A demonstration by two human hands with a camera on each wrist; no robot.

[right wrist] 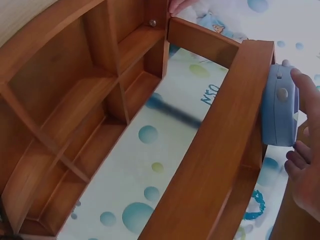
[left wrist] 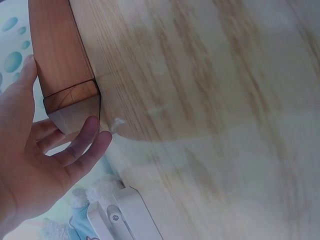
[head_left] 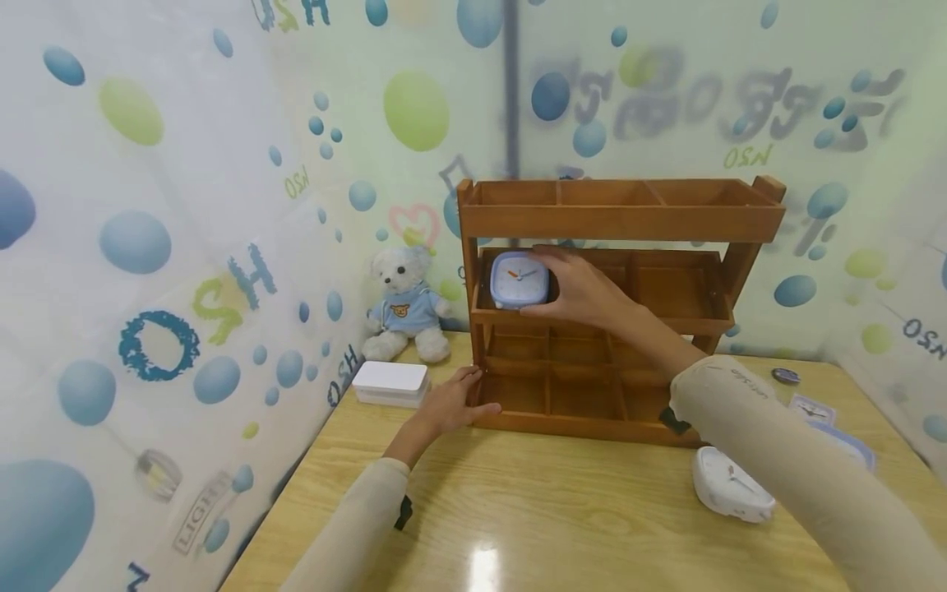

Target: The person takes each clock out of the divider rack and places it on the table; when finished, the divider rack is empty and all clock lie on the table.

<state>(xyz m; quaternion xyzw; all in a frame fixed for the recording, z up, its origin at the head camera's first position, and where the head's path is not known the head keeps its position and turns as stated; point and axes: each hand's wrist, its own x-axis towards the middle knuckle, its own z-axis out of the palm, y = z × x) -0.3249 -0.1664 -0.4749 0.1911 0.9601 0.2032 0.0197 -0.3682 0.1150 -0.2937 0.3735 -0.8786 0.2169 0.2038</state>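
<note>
A blue square alarm clock (head_left: 519, 280) with a white dial is at the left compartment of the rack's middle tier. My right hand (head_left: 584, 288) holds it from the right, thumb below and fingers on top. In the right wrist view the blue clock (right wrist: 278, 106) shows its side, next to the tier's front board. Low on the left, my left hand (head_left: 453, 401) holds the front corner of the wooden rack (head_left: 592, 432). The left wrist view shows that hand (left wrist: 47, 155) with its fingers curled about the rack's end (left wrist: 72, 102).
Left of the rack, a white teddy bear (head_left: 403, 312) in a blue top sits behind a white box (head_left: 390, 382). A white clock (head_left: 728, 485) lies under my right forearm. Farther right are a small pale clock (head_left: 812, 409), a partly hidden blue-rimmed thing (head_left: 851, 444) and a dark oval object (head_left: 786, 376).
</note>
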